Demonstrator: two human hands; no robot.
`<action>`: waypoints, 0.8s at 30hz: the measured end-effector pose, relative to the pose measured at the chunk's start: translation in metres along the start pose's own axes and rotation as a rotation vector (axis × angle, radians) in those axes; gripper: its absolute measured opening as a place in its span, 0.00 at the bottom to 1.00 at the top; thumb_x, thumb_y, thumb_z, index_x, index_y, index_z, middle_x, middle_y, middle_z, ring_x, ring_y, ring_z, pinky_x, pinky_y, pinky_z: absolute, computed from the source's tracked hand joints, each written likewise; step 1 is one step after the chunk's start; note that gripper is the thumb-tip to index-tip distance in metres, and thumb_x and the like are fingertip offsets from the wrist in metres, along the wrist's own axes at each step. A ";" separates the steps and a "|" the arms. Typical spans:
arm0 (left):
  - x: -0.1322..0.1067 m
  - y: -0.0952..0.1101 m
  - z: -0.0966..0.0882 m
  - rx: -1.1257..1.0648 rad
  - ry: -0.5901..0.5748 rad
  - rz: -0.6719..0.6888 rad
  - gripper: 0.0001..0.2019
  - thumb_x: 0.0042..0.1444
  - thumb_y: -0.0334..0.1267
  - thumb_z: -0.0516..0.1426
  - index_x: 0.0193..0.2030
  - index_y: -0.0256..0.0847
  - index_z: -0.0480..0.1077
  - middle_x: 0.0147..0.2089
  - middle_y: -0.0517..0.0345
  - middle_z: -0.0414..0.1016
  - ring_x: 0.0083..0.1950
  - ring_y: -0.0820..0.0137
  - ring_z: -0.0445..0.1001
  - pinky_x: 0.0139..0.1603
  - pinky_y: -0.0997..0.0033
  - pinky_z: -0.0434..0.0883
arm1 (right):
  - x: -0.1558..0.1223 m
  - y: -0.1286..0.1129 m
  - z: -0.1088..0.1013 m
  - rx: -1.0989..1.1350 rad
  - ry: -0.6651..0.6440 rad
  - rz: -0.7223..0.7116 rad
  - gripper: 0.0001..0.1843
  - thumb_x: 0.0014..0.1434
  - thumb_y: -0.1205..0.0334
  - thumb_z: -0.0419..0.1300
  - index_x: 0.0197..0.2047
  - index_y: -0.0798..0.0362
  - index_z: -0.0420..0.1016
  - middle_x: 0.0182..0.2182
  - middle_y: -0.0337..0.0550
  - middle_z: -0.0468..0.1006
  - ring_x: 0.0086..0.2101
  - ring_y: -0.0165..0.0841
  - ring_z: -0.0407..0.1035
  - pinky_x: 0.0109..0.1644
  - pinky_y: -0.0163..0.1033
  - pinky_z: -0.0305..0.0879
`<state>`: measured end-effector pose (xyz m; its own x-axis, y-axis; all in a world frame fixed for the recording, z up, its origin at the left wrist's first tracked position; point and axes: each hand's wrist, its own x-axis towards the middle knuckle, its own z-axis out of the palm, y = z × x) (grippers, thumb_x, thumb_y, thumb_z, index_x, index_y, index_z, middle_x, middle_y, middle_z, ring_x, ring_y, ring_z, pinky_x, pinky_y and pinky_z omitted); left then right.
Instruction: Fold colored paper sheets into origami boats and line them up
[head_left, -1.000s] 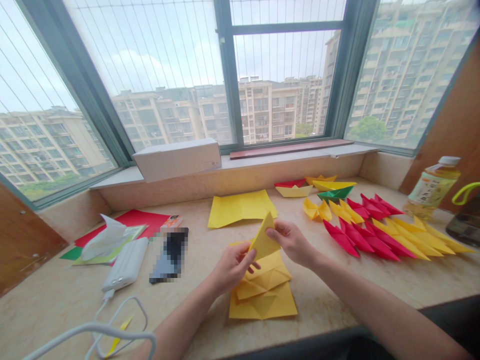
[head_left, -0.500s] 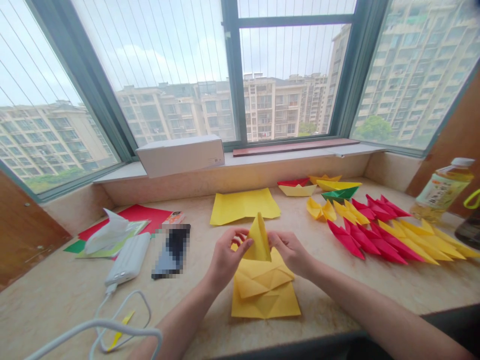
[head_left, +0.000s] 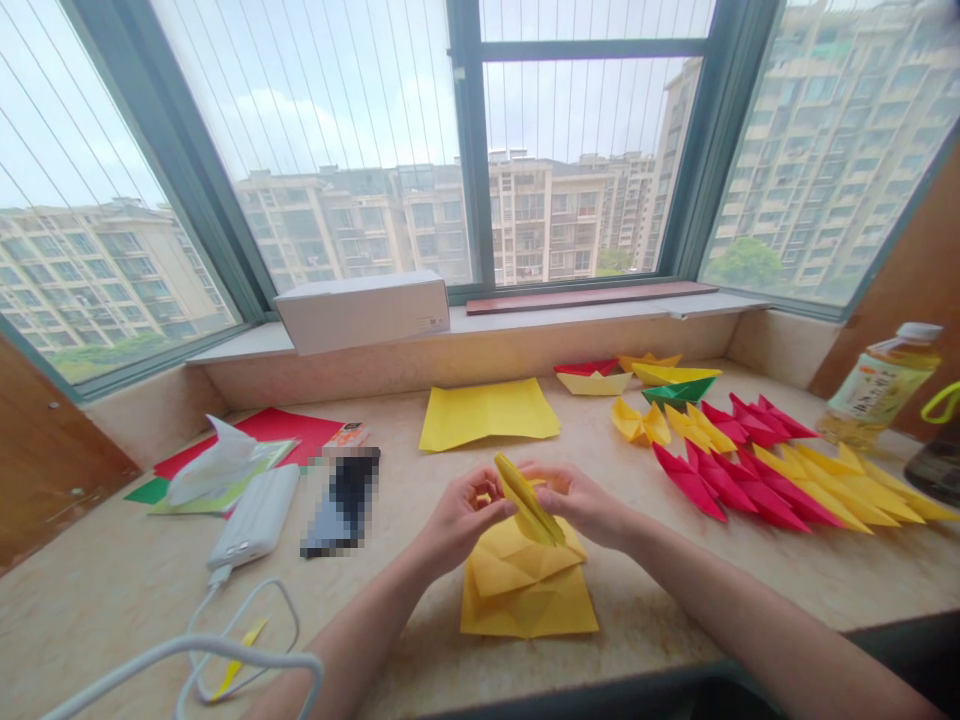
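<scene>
The yellow paper that stood up as an open point between the hands is now pressed flat into a narrow, slanted strip. The left hand and right hand have come closer together around it, lower down.

"What do I have of the body on my feed?"

"I've got a left hand and a right hand, both bare. Behind them, a left forearm and a right forearm run out past the bottom of my view."

"Are they wearing anything on the arms?"

"Bare skin from each wrist to the frame edge, as far as I can see. Both forearms look slim, and so do the hands."

"And that dark band along the bottom right?"

"I can't tell from here whether that's clothing or something under the counter edge. The fingernails are too small for me to make out, too."
</scene>
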<state>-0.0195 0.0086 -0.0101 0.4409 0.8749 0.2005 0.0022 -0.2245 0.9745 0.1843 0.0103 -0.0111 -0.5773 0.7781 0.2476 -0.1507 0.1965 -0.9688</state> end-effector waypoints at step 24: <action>0.001 -0.002 -0.003 -0.004 0.100 0.063 0.15 0.54 0.46 0.65 0.32 0.38 0.66 0.61 0.45 0.66 0.60 0.58 0.68 0.50 0.66 0.70 | 0.004 0.011 -0.013 -0.113 0.198 -0.035 0.21 0.58 0.43 0.65 0.39 0.54 0.75 0.57 0.52 0.68 0.52 0.43 0.69 0.52 0.44 0.67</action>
<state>-0.0219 0.0109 -0.0113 0.3479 0.8978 0.2702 -0.0262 -0.2788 0.9600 0.1911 0.0235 -0.0204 -0.4031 0.8693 0.2861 -0.0704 0.2822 -0.9568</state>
